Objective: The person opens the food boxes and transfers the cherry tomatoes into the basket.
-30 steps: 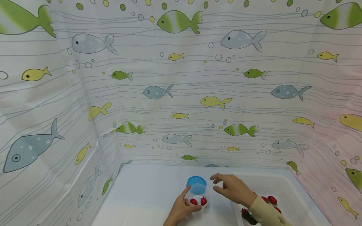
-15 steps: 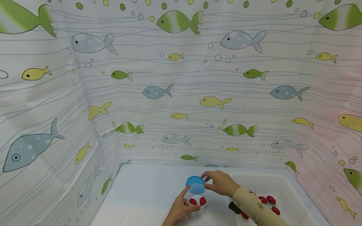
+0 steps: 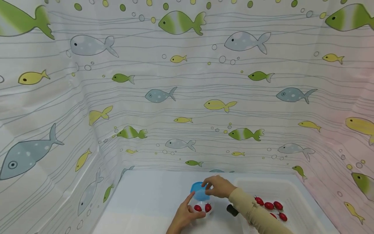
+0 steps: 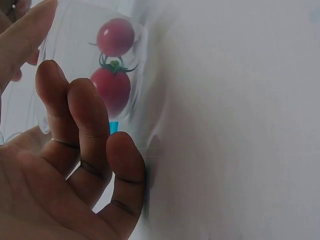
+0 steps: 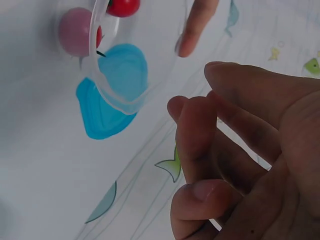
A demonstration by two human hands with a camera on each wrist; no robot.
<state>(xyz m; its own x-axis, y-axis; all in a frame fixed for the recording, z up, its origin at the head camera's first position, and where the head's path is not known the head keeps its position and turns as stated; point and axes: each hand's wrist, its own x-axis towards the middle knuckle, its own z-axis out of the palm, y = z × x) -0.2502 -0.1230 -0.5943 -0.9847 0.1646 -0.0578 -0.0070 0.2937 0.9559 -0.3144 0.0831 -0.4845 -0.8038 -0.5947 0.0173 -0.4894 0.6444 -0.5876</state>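
Observation:
A clear plastic tub (image 4: 75, 37) with red cherry tomatoes (image 3: 207, 207) in it stands on the white table. My left hand (image 3: 182, 217) holds the tub, thumb at the near side and index finger at the left of the rim. The other left fingers stay bent beside it in the left wrist view. Behind the tub is a blue lid (image 3: 196, 187), partly seen through the clear wall in the right wrist view. Over the lid's right side hovers my right hand (image 3: 220, 187). Its fingers are loosely curled, thumb apart from them, with nothing between.
To the right lies a white plastic tray (image 3: 298, 198) holding several more cherry tomatoes (image 3: 269, 205), partly covered by the right sleeve. A black wrist camera (image 3: 232, 210) sits below the right wrist. Fish-printed sheeting (image 3: 187, 107) walls in the table's back and sides.
My right hand has moved left from beside the tray to the lid, the fingers drawing closer together. The left hand keeps its hold on the tub. The view has shifted slightly.

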